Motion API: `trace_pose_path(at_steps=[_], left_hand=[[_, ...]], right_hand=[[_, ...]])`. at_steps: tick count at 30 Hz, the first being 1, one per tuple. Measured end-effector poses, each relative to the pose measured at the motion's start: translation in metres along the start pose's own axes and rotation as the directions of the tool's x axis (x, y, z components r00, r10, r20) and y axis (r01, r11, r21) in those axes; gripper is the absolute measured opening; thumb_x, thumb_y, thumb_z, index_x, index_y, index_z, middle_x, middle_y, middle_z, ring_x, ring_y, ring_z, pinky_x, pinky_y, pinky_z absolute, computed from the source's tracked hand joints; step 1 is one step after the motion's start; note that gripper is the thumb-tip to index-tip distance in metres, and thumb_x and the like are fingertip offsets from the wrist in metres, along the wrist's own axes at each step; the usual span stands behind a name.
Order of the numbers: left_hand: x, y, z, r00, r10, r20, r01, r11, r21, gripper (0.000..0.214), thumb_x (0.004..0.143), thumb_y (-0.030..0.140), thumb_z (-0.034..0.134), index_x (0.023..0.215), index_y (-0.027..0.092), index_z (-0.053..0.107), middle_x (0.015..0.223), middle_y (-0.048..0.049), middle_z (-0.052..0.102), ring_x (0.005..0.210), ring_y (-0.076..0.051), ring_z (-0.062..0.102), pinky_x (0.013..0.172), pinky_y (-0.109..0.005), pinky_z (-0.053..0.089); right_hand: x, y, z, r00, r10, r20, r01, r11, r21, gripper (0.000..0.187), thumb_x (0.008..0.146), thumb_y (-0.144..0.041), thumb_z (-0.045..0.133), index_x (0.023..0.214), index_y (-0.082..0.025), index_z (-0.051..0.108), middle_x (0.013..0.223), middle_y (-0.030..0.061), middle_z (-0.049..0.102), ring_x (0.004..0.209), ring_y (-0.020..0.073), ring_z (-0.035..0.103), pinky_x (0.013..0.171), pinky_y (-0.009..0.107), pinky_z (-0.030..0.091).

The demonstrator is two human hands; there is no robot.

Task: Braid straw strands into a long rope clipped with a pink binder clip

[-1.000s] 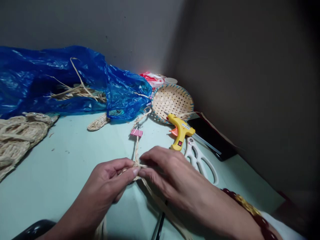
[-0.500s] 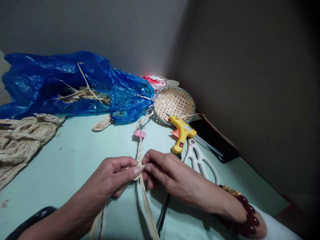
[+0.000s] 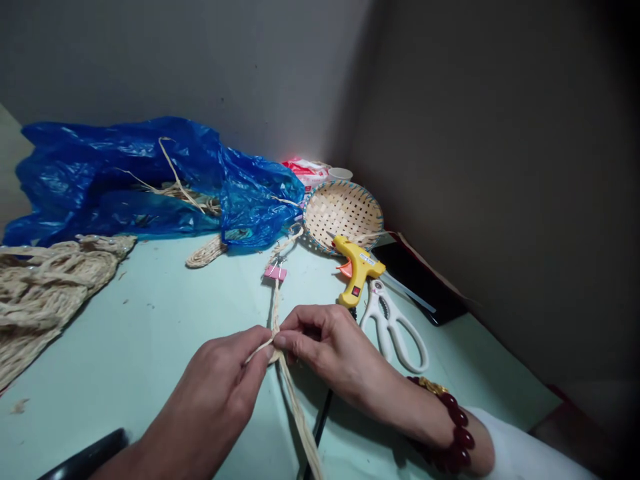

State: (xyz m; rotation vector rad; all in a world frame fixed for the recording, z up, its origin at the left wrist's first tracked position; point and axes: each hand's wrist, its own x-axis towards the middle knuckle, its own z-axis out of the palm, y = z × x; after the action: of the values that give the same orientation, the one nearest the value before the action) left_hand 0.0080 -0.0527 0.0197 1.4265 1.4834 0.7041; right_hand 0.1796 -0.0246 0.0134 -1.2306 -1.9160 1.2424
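Observation:
A pale straw braid runs toward me from a pink binder clip. At its near end my left hand pinches a strand between thumb and fingers. My right hand, with a dark red bead bracelet on the wrist, is closed at the same spot, thumb and forefinger pressed on the straw. The two sets of fingertips almost touch. One loose straw strand hangs from the braid toward the near edge. Exactly which strands each hand grips is partly hidden by the fingers.
A yellow glue gun leans at a woven basket. White scissors and a black tablet-like object lie right. A blue plastic bag holding straw stands at the back left, a woven straw piece before it. A black cable passes below.
My right hand has shifted left, its fingertips now at the left hand's. The left hand has rotated, its back more toward me, with a strand stretched across its fingers. The view has shifted slightly.

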Motion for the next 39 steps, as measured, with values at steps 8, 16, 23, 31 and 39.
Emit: trace_pose_path(at_steps=[8, 16, 23, 31, 39], left_hand=[[-0.004, 0.004, -0.004, 0.988, 0.152, 0.017, -0.145, 0.892, 0.427, 0.037, 0.092, 0.043, 0.036, 0.063, 0.023, 0.049, 0.060, 0.0002, 0.057, 0.057, -0.018, 0.049, 0.057, -0.029, 0.035], [-0.013, -0.008, 0.007, 0.943, 0.333, -0.010, -0.281, 0.810, 0.514, 0.036, 0.096, 0.029, 0.032, 0.062, 0.024, 0.044, 0.053, 0.0037, 0.054, 0.047, -0.015, 0.053, 0.050, -0.027, 0.036], [-0.016, -0.016, 0.016, 0.771, 0.609, 0.185, -0.425, 0.275, 0.862, 0.028, 0.082, 0.001, 0.036, 0.074, 0.020, 0.055, 0.054, 0.0000, 0.060, 0.042, -0.020, 0.061, 0.043, -0.030, 0.035], [-0.023, -0.017, 0.033, 0.734, 0.636, 0.237, -0.320, 0.015, 0.947, 0.025, 0.077, -0.002, 0.043, 0.073, 0.016, 0.060, 0.055, -0.0029, 0.056, 0.044, -0.021, 0.055, 0.044, -0.030, 0.034], [-0.004, 0.001, -0.008, 0.986, 0.169, -0.013, -0.162, 0.960, 0.227, 0.035, 0.096, 0.040, 0.034, 0.083, 0.020, 0.060, 0.072, -0.0018, 0.060, 0.066, -0.019, 0.056, 0.067, -0.033, 0.041]], right_hand=[[-0.002, -0.008, 0.003, 0.995, -0.058, -0.079, 0.061, 0.998, 0.027, 0.018, 0.087, -0.024, 0.058, 0.074, -0.014, 0.066, 0.062, -0.0017, 0.058, 0.058, 0.0090, 0.049, 0.054, 0.020, 0.035], [0.001, 0.001, 0.010, 0.998, -0.018, -0.065, 0.033, 0.973, 0.230, 0.016, 0.085, -0.021, 0.058, 0.077, -0.015, 0.071, 0.068, 0.0011, 0.065, 0.061, 0.0108, 0.053, 0.058, 0.021, 0.040], [0.003, 0.000, 0.011, 0.998, 0.034, -0.059, -0.014, 0.949, 0.315, 0.013, 0.081, -0.023, 0.064, 0.075, -0.015, 0.074, 0.066, 0.0004, 0.065, 0.061, 0.0107, 0.052, 0.058, 0.021, 0.040], [0.006, 0.003, 0.014, 0.991, 0.131, 0.005, -0.118, 0.869, 0.480, 0.010, 0.075, -0.022, 0.070, 0.076, -0.013, 0.072, 0.065, 0.0000, 0.064, 0.058, 0.0097, 0.052, 0.056, 0.021, 0.039], [0.002, -0.007, 0.003, 0.980, 0.159, 0.116, -0.195, 0.688, 0.699, 0.029, 0.067, -0.034, 0.081, 0.078, -0.011, 0.068, 0.065, 0.0009, 0.066, 0.060, 0.0089, 0.056, 0.061, 0.020, 0.040]])
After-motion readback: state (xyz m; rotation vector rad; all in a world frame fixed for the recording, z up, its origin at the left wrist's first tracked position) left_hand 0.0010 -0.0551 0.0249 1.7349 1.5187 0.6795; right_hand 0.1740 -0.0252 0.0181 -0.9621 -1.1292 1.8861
